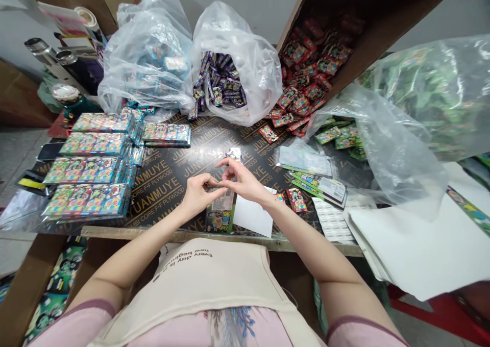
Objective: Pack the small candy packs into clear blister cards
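My left hand [201,191] and my right hand [243,181] meet over the front middle of the table. The fingertips of both are pinched close together; what lies between them, if anything, is too small to make out. Below them is a green and black printed card pack [221,217], partly hidden by my hands. A white sheet of paper [252,217] lies under my right wrist. Just beyond my fingers is a small shiny packet [234,154]. A small red packet [296,199] lies to the right of my right forearm.
Stacked packs of colourful cards [86,199] stand at the left. Behind are plastic bags of blue packets [147,56] and purple packets [225,76]. A tipped carton [383,15] spills red packets [302,89]. Green packets [340,135], clear sleeves [304,160] and white sheets [424,240] lie right.
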{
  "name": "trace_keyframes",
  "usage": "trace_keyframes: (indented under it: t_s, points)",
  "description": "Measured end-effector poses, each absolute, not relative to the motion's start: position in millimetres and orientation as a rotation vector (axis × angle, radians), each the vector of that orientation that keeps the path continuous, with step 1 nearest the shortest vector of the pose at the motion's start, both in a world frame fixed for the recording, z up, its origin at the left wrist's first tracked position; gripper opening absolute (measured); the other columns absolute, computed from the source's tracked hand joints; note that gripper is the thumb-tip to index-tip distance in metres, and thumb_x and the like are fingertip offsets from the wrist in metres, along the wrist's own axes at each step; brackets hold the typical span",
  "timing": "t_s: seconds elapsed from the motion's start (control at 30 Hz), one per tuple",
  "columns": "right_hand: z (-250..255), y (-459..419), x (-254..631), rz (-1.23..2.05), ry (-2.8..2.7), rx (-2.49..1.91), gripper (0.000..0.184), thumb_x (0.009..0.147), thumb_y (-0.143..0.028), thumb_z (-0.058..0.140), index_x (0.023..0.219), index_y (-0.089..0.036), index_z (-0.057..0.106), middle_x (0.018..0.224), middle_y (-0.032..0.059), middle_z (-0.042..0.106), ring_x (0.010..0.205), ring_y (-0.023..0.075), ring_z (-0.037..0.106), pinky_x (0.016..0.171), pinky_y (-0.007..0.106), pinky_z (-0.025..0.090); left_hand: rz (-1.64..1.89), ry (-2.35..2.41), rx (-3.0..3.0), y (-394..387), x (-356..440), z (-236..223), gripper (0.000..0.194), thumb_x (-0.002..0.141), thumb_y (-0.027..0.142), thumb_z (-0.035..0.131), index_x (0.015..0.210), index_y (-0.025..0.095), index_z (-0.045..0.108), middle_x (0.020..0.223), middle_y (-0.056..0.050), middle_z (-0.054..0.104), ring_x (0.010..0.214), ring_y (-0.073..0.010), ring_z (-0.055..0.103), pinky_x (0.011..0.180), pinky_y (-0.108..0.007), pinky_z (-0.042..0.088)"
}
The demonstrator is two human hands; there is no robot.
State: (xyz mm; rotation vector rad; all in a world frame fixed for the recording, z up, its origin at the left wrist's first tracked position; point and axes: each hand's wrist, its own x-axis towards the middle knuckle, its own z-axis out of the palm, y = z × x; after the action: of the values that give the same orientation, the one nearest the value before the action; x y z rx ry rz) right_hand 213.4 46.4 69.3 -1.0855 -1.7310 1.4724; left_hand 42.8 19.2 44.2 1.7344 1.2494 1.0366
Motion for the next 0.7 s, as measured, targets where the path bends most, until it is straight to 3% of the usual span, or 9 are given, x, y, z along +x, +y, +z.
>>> trace_keyframes:
  t_s: [0.2, 0.3, 0.4, 0.47, 0.53, 0.63, 0.7]
  points:
    - [41.7, 45.2, 206.1, 1.538, -1.396, -1.201, 0.05, 0.063, -0.024, 0.071, 0.106, -0.023, 0.046, 0.068, -0.008, 0.048, 0.059, 0.0097, 0.046, 0.057, 0.023, 0.037, 1.04, 1.268, 1.741, 15.4, 47.6, 40.5, 0.013, 0.071, 0.022, 0.071, 0.068, 0.016, 0.06, 0.072, -0.002, 0.068, 0.067, -0.0151, 0.062, 0.061, -0.026, 0.045]
    - [21.5, 47.2, 214.1, 1.528, -1.191, -1.328, 0.038, 0.07, -0.027, 0.061, 0.105, -0.024, 0.046, 0.067, -0.0076, 0.048, 0.059, 0.0108, 0.046, 0.059, 0.024, 0.039, 0.987, 1.282, 1.777, 14.5, 40.7, 39.8, 0.011, 0.074, 0.024, 0.069, 0.08, 0.017, 0.064, 0.078, -0.002, 0.067, 0.072, -0.0155, 0.061, 0.065, -0.026, 0.047]
    - [5.0, 48.6, 252.0, 1.125, -1.322, -1.56, 0.026, 0.075, -0.027, 0.057, 0.101, -0.022, 0.053, 0.08, -0.0015, 0.056, 0.07, 0.0141, 0.05, 0.069, 0.029, 0.041, 0.949, 1.353, 1.838, 20.9, 16.6, 35.8, 0.019, 0.079, 0.028, 0.064, 0.095, 0.018, 0.067, 0.088, -0.004, 0.067, 0.079, -0.0178, 0.061, 0.071, -0.03, 0.048]
    - [-3.8, 44.9, 289.4, 0.74, -1.54, -1.795, 0.014, 0.075, -0.023, 0.06, 0.089, -0.02, 0.061, 0.087, 0.0042, 0.059, 0.084, 0.0192, 0.052, 0.079, 0.034, 0.038, 0.818, 1.488, 1.942, 29.1, -5.7, 30.8, 0.02, 0.082, 0.031, 0.06, 0.095, 0.018, 0.068, 0.086, -0.006, 0.065, 0.08, -0.0211, 0.061, 0.072, -0.033, 0.049]
    - [-12.4, 37.2, 325.0, 0.467, -1.725, -2.059, 0.004, 0.075, -0.019, 0.061, 0.076, -0.018, 0.065, 0.087, 0.0082, 0.06, 0.092, 0.0247, 0.05, 0.083, 0.039, 0.034, 0.595, 1.636, 2.133, 36.8, -24.0, 25.3, 0.019, 0.081, 0.032, 0.062, 0.09, 0.017, 0.07, 0.094, -0.011, 0.065, 0.094, -0.0288, 0.059, 0.081, -0.042, 0.048]
    - [-25.9, 23.3, 356.8, 0.401, -1.875, -2.296, 0.005, 0.074, -0.02, 0.065, 0.071, -0.017, 0.068, 0.083, 0.0093, 0.062, 0.092, 0.0272, 0.049, 0.08, 0.039, 0.03, 0.283, 1.462, 2.431, 39.5, -28.4, 16.9, 0.034, 0.071, 0.033, 0.074, 0.102, 0.019, 0.068, 0.122, -0.016, 0.058, 0.122, -0.0383, 0.044, 0.101, -0.056, 0.034]
    - [-33.7, 16.3, 361.8, 0.429, -1.916, -2.306, 0.005, 0.074, -0.021, 0.066, 0.071, -0.018, 0.068, 0.081, 0.0081, 0.063, 0.089, 0.0258, 0.05, 0.077, 0.037, 0.029, 0.083, 1.124, 2.516, 34.5, -15.6, 10.4, 0.056, 0.064, 0.03, 0.08, 0.116, 0.024, 0.062, 0.131, -0.013, 0.053, 0.128, -0.037, 0.04, 0.108, -0.061, 0.021]
